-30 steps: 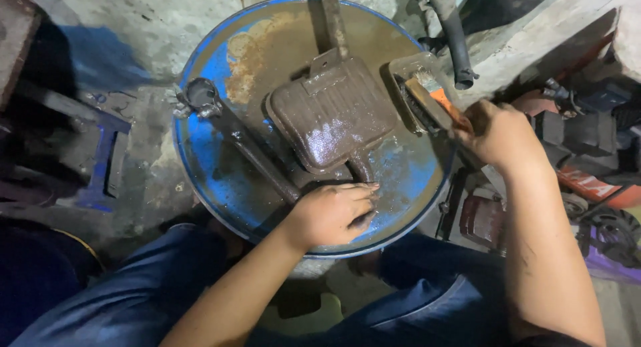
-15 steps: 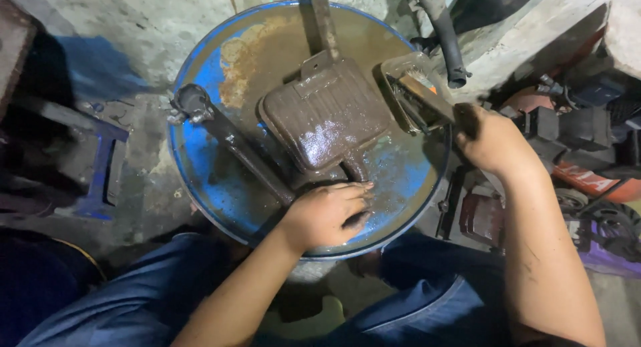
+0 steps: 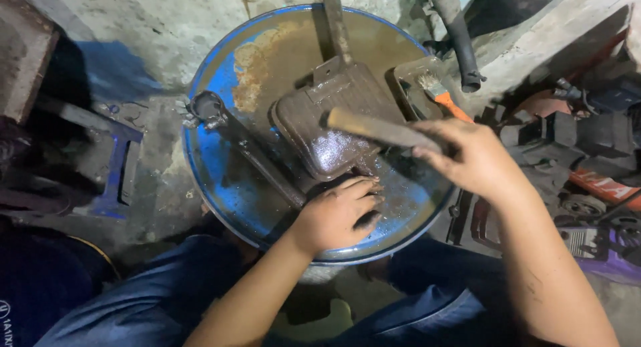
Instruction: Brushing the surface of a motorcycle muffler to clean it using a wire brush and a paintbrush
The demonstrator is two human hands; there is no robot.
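- Head view: the right hand point(image 3: 475, 157), right of centre in the frame, is closed around a worn wooden handle point(image 3: 380, 128) that points left over the metal pan point(image 3: 337, 123); the tool's head is hidden.
- The left hand point(image 3: 337, 217), below centre, rests fingers together and flat against the pan's near edge, gripping nothing.
- The pan lies at the frame's centre on the blue drum top point(image 3: 220, 187), which serves as a desk.
- Judging from this, the step goes best with the flat hand bracing firmly and fingers clear of the tool.
- The pan is rounded-square, oily and rust-brown; the drum top is round, painted blue and rust-stained. A long wrench point(image 3: 250, 153) lies left; an orange-handled brush point(image 3: 442, 95) sits upper right.
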